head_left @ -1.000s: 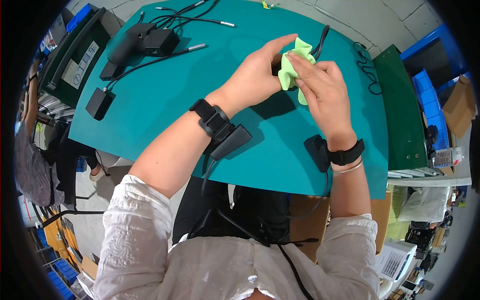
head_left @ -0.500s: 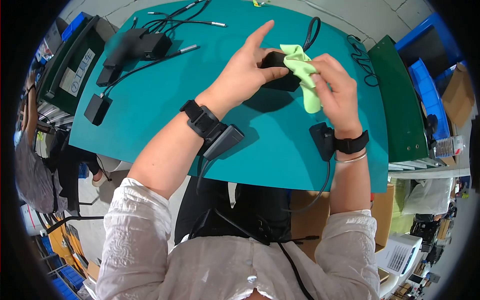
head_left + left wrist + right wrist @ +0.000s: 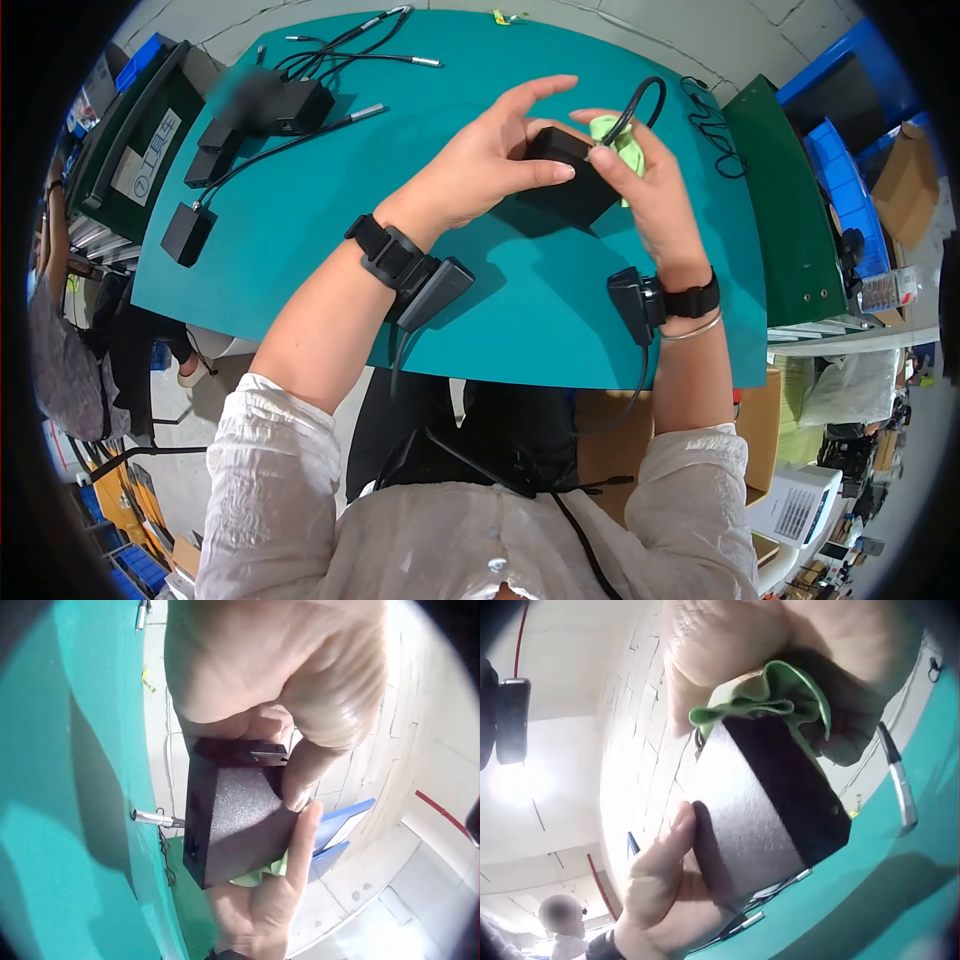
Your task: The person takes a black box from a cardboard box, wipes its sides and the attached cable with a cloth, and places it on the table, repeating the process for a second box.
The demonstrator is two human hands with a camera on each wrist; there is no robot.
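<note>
Between the two hands, just above the teal table (image 3: pixel 500 310) as far as the shadows let me judge, the black box (image 3: pixel 585 200) sits tilted, its long axis seeming to run from about 11 o'clock to 5 o'clock in the head view. From the left hand (image 3: pixel 475 170) it lies toward 3 o'clock; from the right hand (image 3: pixel 665 205) it lies toward 9 o'clock. Neither hand is clearly nearer, since both are at the box, but the contact differs. The left grips it on bare skin, thumb laid across one face and bent fingers behind, while its index finger stretches free toward 1 or 2 o'clock. The right bunches a green cloth (image 3: pixel 630 155) between thumb and curled fingers, barely parted around the folds, and the cloth lies against the end of the box away from the left palm. How far the right fingertips wrap past that end I cannot tell. In the left wrist view the right hand comes up from 6 o'clock, and one of its fingertips is right beside the left thumb at the box's edge. A black cord (image 3: pixel 630 108) loops toward 1 o'clock from beside the cloth, close to the right thumb; the cloth and fingers hide where it meets the box. Well apart, near 9 o'clock, lies a small block (image 3: pixel 187 235).
</note>
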